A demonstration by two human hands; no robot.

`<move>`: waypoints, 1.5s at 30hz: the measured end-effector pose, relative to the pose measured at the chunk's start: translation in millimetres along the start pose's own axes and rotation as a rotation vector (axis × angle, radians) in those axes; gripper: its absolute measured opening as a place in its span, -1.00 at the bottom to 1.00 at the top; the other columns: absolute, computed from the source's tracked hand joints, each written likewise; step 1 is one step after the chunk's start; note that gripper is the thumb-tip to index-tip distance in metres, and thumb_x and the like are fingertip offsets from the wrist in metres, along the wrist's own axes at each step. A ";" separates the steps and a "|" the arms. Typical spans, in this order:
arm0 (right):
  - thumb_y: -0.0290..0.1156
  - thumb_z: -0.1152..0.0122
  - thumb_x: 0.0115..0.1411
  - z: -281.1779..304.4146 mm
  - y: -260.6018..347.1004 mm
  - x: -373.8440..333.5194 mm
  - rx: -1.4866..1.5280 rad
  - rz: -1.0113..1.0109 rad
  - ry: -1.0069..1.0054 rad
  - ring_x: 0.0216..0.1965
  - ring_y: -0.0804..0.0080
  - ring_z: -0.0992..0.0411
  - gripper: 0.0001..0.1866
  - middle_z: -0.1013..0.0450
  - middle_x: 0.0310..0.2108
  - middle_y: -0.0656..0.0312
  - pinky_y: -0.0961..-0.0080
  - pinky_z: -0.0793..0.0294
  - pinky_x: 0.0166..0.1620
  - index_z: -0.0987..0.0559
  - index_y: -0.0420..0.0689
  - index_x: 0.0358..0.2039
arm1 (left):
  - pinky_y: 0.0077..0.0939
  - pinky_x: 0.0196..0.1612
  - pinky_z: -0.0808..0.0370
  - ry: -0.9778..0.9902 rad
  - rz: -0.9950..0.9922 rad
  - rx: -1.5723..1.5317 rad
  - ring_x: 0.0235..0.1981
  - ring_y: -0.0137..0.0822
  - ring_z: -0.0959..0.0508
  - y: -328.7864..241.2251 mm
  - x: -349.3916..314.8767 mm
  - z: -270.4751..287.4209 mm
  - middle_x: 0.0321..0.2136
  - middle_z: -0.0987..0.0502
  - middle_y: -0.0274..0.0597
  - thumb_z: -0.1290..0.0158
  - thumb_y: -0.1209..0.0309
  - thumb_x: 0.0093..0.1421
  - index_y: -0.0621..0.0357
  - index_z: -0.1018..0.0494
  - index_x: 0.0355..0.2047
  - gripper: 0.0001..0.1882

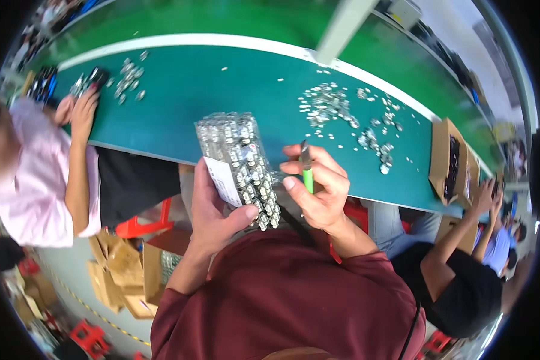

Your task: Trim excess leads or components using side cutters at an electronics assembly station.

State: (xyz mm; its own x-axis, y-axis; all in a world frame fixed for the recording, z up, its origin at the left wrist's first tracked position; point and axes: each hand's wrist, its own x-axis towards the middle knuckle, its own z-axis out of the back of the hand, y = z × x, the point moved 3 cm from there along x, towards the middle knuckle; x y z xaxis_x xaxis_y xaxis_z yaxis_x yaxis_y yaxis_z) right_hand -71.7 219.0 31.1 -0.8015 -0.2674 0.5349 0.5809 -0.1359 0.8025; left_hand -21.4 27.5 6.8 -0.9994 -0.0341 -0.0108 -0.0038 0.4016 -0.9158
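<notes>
My left hand [213, 216] is closed around a clear plastic bag [237, 153] packed with rows of small silvery metal parts. A white label [223, 181] lies on the bag's left side, and my thumb presses the lower part. Just to the right, my right hand [321, 189] grips a small tool [307, 168] with a bright green handle and a dark metal tip pointing up. It looks like a cutter, though its exact kind is hard to make out. The fingers of this hand are close to the bag's right edge.
Loose metal parts [327, 105] lie scattered on the green table [174, 90], with more at far left. A cardboard box [444, 159] stands at its right end. People work on both sides; one's hand [84, 114] rests at the left. Open cartons [123, 270] sit on the floor.
</notes>
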 end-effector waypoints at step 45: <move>-0.65 -0.12 0.24 87.3 -25.6 -108.0 0.530 -0.432 -0.754 -0.07 0.50 -0.45 -0.76 -0.49 -0.01 0.12 0.53 -0.41 0.02 -0.56 -0.31 -0.07 | -0.35 0.04 -0.52 0.300 -0.207 0.410 0.01 -0.21 -0.56 49.8 47.6 -153.5 0.01 -0.50 0.03 -0.47 0.34 -0.12 0.33 -0.17 0.25 -0.01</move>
State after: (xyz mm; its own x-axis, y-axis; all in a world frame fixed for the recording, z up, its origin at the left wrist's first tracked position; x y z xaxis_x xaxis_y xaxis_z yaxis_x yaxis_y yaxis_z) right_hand -12.4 334.6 -24.1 -0.9149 0.4004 0.0513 0.2293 0.4110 0.8823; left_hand -74.7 186.3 22.4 -0.9458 0.2115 0.2466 -0.2475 0.0225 -0.9686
